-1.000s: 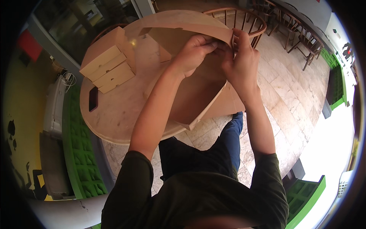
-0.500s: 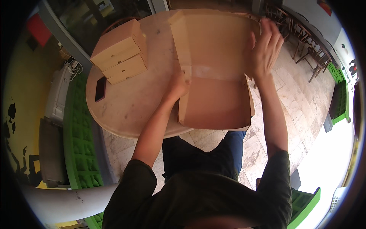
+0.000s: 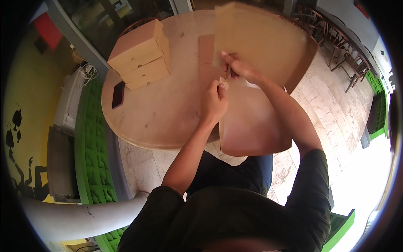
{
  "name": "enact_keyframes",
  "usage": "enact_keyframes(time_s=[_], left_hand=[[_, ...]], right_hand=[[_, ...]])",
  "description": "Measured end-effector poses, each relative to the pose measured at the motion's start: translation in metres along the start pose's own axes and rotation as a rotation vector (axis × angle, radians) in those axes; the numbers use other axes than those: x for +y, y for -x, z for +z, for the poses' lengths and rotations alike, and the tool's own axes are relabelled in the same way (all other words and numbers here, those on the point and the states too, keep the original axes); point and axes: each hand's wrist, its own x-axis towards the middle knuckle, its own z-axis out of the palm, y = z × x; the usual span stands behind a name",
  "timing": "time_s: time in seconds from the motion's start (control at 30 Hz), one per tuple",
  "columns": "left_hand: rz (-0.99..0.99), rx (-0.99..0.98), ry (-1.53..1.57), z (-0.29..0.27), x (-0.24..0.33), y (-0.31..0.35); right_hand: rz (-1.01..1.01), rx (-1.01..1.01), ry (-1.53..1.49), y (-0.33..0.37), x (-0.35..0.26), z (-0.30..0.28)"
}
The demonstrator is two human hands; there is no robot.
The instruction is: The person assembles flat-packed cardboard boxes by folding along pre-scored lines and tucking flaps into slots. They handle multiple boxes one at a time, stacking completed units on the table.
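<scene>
Now, left hand [image 3: 215, 101]: thumb and forefinger pinched together on a small flap [image 3: 224, 83], a thin tan tab of cardboard.
Right hand [image 3: 240, 70]: just above and beyond the left, fingers curled at the inner left corner; whether it grips anything I cannot tell.
Open box [image 3: 256, 126]: between the forearms, brown cardboard, its shallow tray toward the body and overhanging the surface, its broad, smooth lid [image 3: 268, 38] spread open beyond.
Surface [image 3: 155, 122]: pale, mottled, stone-like, with a rounded edge.
Stacked boxes [image 3: 140, 52]: matte tan cardboard, crisp-edged, fronts marked with small notches, at the left.
Phone [image 3: 118, 95]: flat, dark rounded rectangle, near the stack.
Floor [image 3: 323, 86]: veined, marble-like tiles.
Green lattice [image 3: 95, 164]: row of moulded hollows, left of the surface.
</scene>
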Motion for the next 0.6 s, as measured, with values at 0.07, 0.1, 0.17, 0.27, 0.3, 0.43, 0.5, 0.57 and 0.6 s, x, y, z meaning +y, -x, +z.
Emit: enact_keyframes(time_s=[0.07, 0.1, 0.17, 0.27, 0.3, 0.43, 0.5, 0.57, 0.6], left_hand=[[-0.182, 0.065, 0.129, 0.004, -0.001, 0.002], [-0.259, 0.083, 0.335, 0.006, -0.003, 0.002], [-0.489, 0.110, 0.738, 0.009, -0.008, 0.002], [-0.654, -0.003, 0.990, 0.000, -0.019, 0.007], [-0.634, -0.041, 1.001, -0.001, -0.022, 0.009], [-0.609, -0.051, 1.021, 0.000, -0.027, 0.019], [-0.603, -0.063, 1.017, 0.001, -0.027, 0.021], [-0.576, -0.085, 1.021, 0.002, -0.027, 0.021], [-0.601, -0.096, 0.999, 0.002, -0.027, 0.021]], right_hand=[[-0.083, -0.030, -0.009, 0.000, 0.000, 0.002], [-0.123, -0.045, -0.013, 0.001, 0.002, 0.004], [-0.261, -0.081, 0.125, 0.008, 0.008, 0.007], [-0.333, 0.033, 0.292, 0.025, 0.024, 0.018], [-0.334, 0.097, 0.340, 0.032, 0.030, 0.022], [-0.266, -0.015, 0.242, 0.057, 0.044, 0.031], [-0.260, -0.032, 0.226, 0.067, 0.048, 0.032], [-0.245, 0.031, 0.221, 0.074, 0.051, 0.035], [-0.268, 0.057, 0.213, 0.076, 0.052, 0.037]])
